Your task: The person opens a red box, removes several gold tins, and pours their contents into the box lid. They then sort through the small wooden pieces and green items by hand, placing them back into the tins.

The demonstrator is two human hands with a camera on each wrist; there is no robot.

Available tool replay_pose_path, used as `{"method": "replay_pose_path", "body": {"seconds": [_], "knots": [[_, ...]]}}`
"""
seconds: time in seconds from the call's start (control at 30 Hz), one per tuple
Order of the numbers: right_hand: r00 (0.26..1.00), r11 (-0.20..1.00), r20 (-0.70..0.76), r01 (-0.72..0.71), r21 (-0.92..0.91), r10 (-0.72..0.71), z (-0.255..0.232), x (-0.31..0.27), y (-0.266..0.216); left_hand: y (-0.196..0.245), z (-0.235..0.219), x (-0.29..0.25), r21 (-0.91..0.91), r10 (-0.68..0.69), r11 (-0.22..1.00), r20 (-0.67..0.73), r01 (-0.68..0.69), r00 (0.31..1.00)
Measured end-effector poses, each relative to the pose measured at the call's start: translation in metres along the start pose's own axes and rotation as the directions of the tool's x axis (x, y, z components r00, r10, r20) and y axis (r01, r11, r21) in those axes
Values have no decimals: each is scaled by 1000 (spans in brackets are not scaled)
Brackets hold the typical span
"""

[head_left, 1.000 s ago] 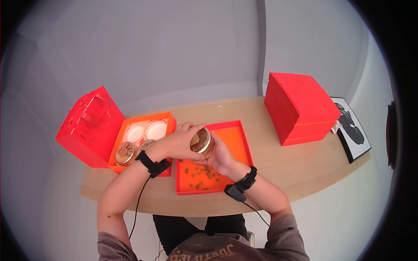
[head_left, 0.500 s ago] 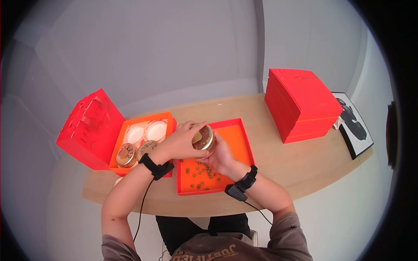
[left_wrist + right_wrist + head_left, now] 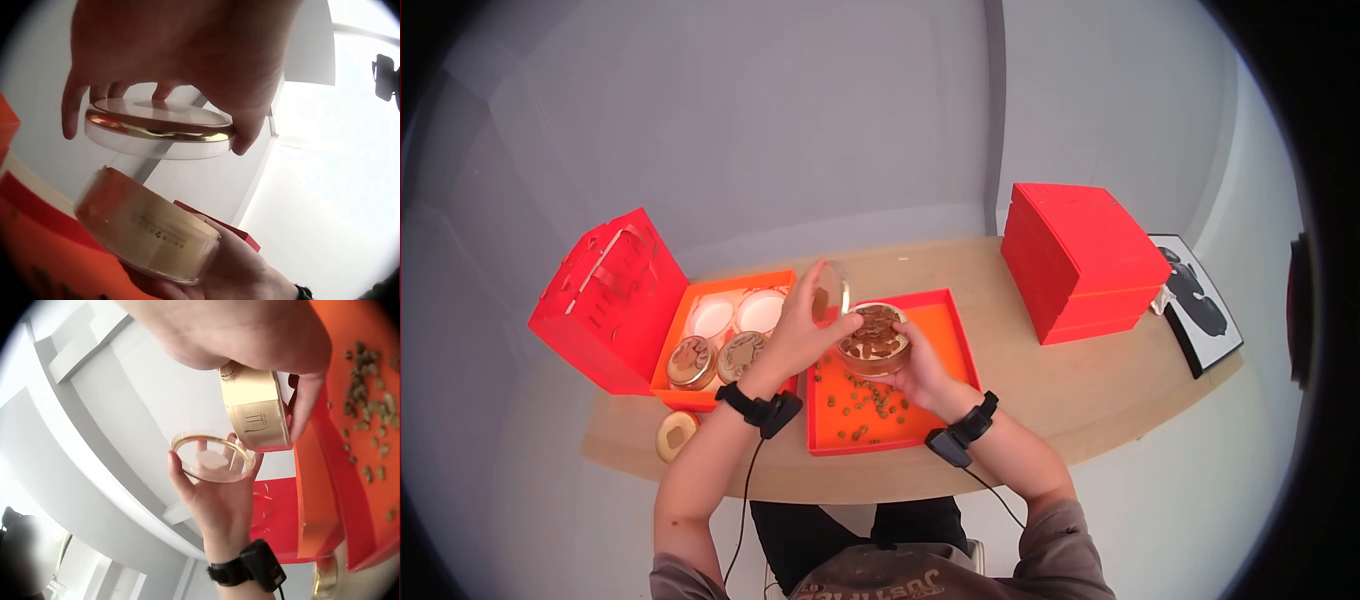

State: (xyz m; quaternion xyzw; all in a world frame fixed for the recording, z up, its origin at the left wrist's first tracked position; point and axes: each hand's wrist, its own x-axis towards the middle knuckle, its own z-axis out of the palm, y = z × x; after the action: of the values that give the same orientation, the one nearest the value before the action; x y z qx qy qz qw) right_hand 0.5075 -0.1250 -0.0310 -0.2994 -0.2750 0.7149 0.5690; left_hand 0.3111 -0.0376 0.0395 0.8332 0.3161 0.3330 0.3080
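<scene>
- A person's left hand (image 3: 802, 325) grips a clear, round, gold-rimmed lid (image 3: 156, 131), tipped steeply beside the jar (image 3: 147, 225); half a second ago the two were together.
- The right hand (image 3: 923, 372) grasps that squat jar, wider than tall, above the orange tray (image 3: 945, 330), mouth up, tilted.
- Inside, brown flakes (image 3: 876, 331); the side lettering appears too blurred to read.

One open jar (image 3: 875, 362) at centre, one clear lid (image 3: 833, 287) beside it, two round jars (image 3: 692, 362) at left, two white circles (image 3: 711, 316) above, one framed picture (image 3: 1202, 300) at right
</scene>
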Motion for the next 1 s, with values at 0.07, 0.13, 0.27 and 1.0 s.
{"method": "replay_pose_path", "body": {"seconds": [0.07,0.13,0.27,1.0], "knots": [[999,1000,-22,-25,6,25,-8,-3,2,-10,4,-16,-109,-27,994,-83,18,996],[993,995,-122,-21,-101,9,-15,-5,0,-27,12,-34,-259,-48,966,-230,-14,972],[988,965,-156,-33,-260,-9,-19,-11,-7,-10,26,-73,-830,-261,555,-104,61,960],[877,204,-8,103,-973,-480,-17,-21,20,-65,78,-104,-951,-457,-237,290,199,841]]}}
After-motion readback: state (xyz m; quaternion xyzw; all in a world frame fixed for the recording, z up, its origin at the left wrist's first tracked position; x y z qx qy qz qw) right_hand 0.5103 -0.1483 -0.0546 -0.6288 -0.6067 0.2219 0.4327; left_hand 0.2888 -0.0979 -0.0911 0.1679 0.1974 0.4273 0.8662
